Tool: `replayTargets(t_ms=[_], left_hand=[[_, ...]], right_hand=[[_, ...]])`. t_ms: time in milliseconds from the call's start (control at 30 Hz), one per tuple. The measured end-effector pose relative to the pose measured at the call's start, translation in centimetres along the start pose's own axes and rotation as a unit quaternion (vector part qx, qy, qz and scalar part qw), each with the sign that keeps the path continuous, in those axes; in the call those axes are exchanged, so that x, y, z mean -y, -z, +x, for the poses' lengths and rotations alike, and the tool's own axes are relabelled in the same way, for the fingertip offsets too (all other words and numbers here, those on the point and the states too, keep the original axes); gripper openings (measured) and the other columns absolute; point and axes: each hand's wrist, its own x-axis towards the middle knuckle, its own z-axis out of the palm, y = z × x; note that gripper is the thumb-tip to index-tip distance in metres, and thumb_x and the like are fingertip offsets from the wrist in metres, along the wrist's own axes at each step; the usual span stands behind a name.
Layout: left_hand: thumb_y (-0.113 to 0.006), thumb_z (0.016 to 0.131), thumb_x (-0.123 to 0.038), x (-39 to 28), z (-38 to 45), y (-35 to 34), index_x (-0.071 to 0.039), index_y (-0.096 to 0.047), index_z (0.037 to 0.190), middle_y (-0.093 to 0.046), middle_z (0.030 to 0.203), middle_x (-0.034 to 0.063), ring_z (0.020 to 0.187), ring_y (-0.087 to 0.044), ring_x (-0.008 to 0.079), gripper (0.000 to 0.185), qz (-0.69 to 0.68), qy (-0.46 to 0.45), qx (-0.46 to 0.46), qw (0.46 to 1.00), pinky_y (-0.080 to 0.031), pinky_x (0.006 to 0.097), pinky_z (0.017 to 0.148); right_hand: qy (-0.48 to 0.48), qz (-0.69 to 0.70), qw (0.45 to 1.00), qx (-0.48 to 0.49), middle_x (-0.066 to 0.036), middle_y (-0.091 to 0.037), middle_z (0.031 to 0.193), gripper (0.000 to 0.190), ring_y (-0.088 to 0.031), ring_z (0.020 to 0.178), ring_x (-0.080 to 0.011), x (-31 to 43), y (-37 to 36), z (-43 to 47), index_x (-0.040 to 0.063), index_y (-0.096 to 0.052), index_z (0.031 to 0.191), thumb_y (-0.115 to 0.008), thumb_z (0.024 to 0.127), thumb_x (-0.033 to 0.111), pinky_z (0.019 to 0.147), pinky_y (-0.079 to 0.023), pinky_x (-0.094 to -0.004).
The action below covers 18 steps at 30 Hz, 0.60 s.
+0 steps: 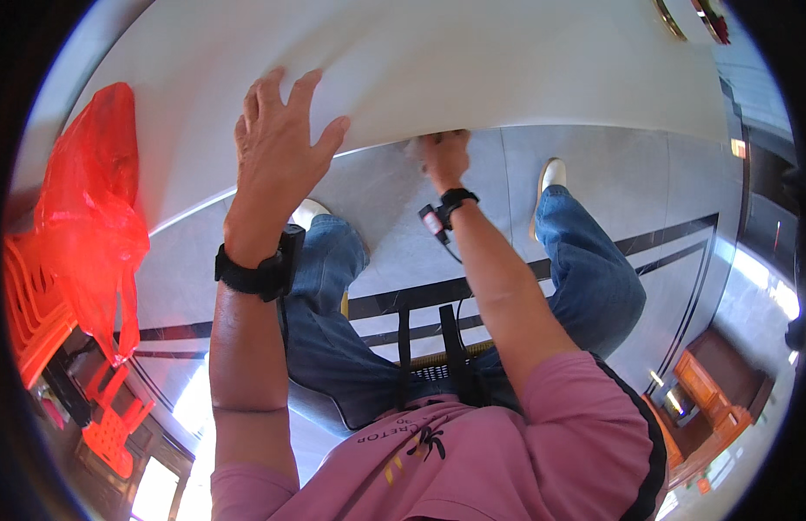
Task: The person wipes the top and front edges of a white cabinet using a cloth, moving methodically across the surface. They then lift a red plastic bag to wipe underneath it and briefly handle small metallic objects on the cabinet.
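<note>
My left hand (279,137) is over the white tabletop (507,71) near its front edge, palm down, fingers spread, with nothing in it. Just past the table's front edge, to the right of it, is my right hand (447,156), its fingers curled. Something pale and blurred shows beside its fingers; what it is, and whether the hand grips it, cannot be told. Black straps with small devices are around both wrists. A red plastic bag (93,215) lies at the table's left end and hangs over the edge.
Red plastic chairs (32,306) stand at the lower left. Gold-rimmed items (670,19) sit at the table's far right. Wooden furniture (709,391) is at the lower right. My feet rest on the grey tiled floor (403,228) below the table edge.
</note>
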Motion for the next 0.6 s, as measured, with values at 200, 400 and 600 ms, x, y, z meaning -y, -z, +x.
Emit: replayTargets(t_ms=[200,400,600], left_hand=[[-0.068,0.088,-0.038,1.1,-0.3,0.6,-0.017,-0.054,0.141,-0.038,0.153,0.019,0.145,-0.03,0.0376,0.059,0.007,-0.066,0.029,0.997,-0.028,0.054,0.114],[-0.067,0.088,-0.038,2.4,-1.4,0.9,-0.014,-0.059,0.135,-0.044,0.152,0.0166,0.143,-0.035,0.0365,0.053,-0.043,-0.087,0.01,0.995,-0.032,0.0522,0.114],[-0.065,0.091,-0.041,3.1,-2.2,1.5,-0.009,-0.061,0.132,-0.047,0.149,0.0196,0.14,-0.04,0.0398,0.051,-0.052,-0.077,0.022,0.995,-0.036,0.0467,0.112]], right_hand=[[-0.054,-0.038,0.996,-0.06,-0.026,-0.053,0.118,0.039,-0.059,0.104,-0.0438,-7.2,4.1,8.4,0.01,-0.066,0.117,-0.061,0.086,0.033,0.084,-0.052,-0.0529],[-0.039,-0.054,0.99,-0.125,-0.036,-0.048,0.122,0.038,-0.058,0.1,-0.051,-3.3,-2.3,4.4,0.001,-0.063,0.116,-0.057,0.091,0.03,0.086,-0.05,-0.057],[-0.044,0.054,0.995,0.077,-0.024,-0.047,0.136,0.038,-0.056,0.115,-0.0457,7.6,-10.9,-7.7,0.005,-0.063,0.119,-0.057,0.093,0.033,0.097,-0.048,-0.0521]])
